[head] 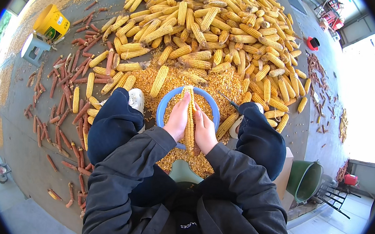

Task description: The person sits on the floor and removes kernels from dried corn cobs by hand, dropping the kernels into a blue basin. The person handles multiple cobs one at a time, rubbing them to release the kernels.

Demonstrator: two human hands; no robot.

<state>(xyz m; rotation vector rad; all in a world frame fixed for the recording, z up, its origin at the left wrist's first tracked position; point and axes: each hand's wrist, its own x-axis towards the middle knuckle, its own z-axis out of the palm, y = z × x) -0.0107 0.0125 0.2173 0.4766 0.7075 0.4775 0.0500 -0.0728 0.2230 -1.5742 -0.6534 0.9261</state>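
Note:
An ear of yellow dried corn (190, 127) points away from me over a blue basin (162, 106). My left hand (177, 117) grips its left side, thumb along the kernels. On the other side my right hand (205, 128) holds it too, fingers against the rows. Some kernel rows near the far end look stripped, though the hands partly cover this. Loose corn kernels (172, 110) lie inside the basin and in a heap around it. A screwdriver-like tool (230, 102) with a dark handle rests on the kernels by my right knee.
Beyond the basin rises a large pile of corn ears (215, 35). Bare reddish cobs (65, 85) are strewn at left, near a yellow bucket (51, 22) and a grey-blue plastic stool (35, 49). A green bucket (304, 181) lies tipped at right. Beneath me is a green seat (185, 172).

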